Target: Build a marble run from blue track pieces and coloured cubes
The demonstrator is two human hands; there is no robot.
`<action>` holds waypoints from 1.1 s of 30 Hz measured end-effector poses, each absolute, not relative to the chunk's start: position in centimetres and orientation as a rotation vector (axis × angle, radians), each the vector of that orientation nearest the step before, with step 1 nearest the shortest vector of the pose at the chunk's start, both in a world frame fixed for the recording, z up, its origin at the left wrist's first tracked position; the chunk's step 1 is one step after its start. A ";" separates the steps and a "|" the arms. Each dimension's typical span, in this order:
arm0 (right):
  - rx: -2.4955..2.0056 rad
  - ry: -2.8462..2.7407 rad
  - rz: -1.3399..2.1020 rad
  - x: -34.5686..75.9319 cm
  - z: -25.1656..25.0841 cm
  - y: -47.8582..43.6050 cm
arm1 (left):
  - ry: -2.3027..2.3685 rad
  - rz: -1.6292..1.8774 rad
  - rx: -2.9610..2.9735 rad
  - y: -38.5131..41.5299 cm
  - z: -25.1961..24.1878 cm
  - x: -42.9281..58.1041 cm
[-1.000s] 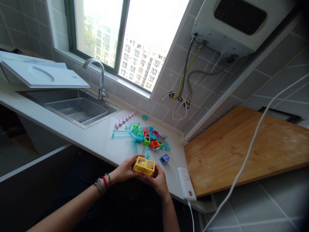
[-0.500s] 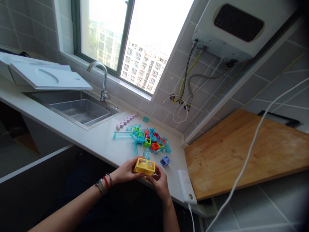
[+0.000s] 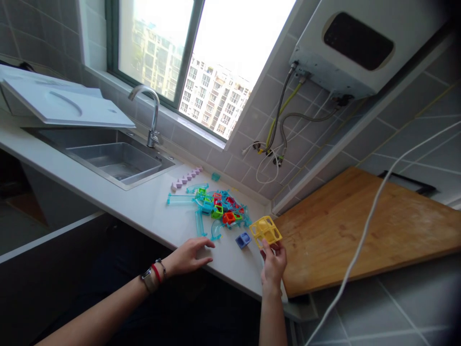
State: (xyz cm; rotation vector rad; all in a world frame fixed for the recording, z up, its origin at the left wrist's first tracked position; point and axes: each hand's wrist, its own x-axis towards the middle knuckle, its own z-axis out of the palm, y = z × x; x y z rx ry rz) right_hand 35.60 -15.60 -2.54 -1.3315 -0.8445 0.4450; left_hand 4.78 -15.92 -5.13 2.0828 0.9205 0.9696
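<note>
My right hand (image 3: 274, 262) grips a yellow block of joined open-frame toy cubes (image 3: 265, 231) by its lower edge, raised at the right end of the counter. My left hand (image 3: 190, 255) is at the counter's front edge, fingers apart, with nothing in it. A single blue-purple cube (image 3: 243, 240) sits on the counter between my hands, just left of the yellow block. Behind it lies a heap of red, green and clear-blue toy pieces (image 3: 219, 206). Clear-blue straight and curved track pieces (image 3: 200, 223) lie at its near left side.
A purple zigzag strip (image 3: 186, 179) lies behind the heap, near the steel sink (image 3: 122, 163) and tap (image 3: 154, 117). To the right leans a large wooden board (image 3: 360, 226). A white cable (image 3: 370, 226) hangs across the right side, below the wall-mounted heater (image 3: 338, 48).
The yellow block has gone from both hands to my right hand alone, moving right and tilting. My left hand has let go and opened. The white device near the board is now mostly hidden.
</note>
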 end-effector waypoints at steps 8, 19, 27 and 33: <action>-1.629 -0.912 0.285 38.9 -3.9 -11.8 | 0.782 0.913 2.002 -16.1 -4.1 4.0; -1.986 -1.218 0.205 43.3 -4.0 -10.4 | 0.812 0.904 2.101 -16.2 -4.3 4.4; -1.951 -1.274 0.075 43.0 -2.7 -9.8 | 0.836 0.904 2.114 -16.4 -4.4 4.5; -1.632 -1.071 -0.009 38.7 -3.3 -12.8 | 0.864 0.921 2.110 -16.4 -4.5 4.8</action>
